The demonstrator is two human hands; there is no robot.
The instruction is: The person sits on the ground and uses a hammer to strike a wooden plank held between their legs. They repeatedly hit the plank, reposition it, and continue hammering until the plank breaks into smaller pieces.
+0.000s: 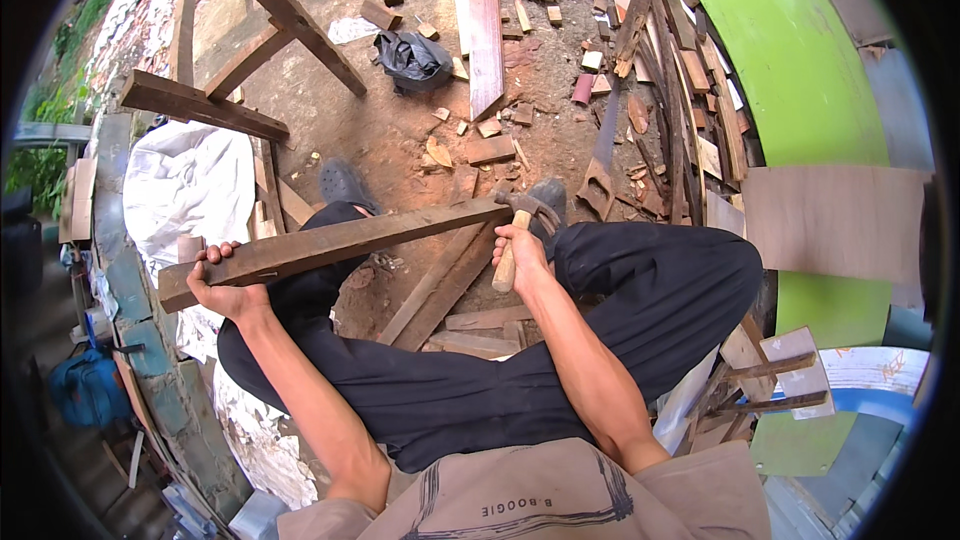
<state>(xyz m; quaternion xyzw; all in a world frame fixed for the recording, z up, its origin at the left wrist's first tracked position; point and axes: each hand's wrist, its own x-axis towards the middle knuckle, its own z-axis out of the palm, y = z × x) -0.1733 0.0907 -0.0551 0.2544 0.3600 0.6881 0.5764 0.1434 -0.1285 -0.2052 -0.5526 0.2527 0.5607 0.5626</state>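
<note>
A long brown wooden beam [365, 237] slants across my knees, its near-left end low and its far end by my right hand. My left hand [228, 282] grips that left end from below, fingers curled over the edge. In my right hand [522, 255] is a claw hammer [505, 268], held by its pale wooden handle. The hammer's dark metal head lies right at the beam's far end; whether the two touch I cannot tell. Past my right foot, a handsaw [602, 160] with a wooden handle rests on the ground.
A wooden frame [250, 55] stands at the far left beside a white sack [190, 185]. Ahead are a black plastic bag [412, 62], a reddish plank [485, 30] and several wood offcuts [490, 149]. Long timbers [690, 80] and a green panel [800, 50] line the right side.
</note>
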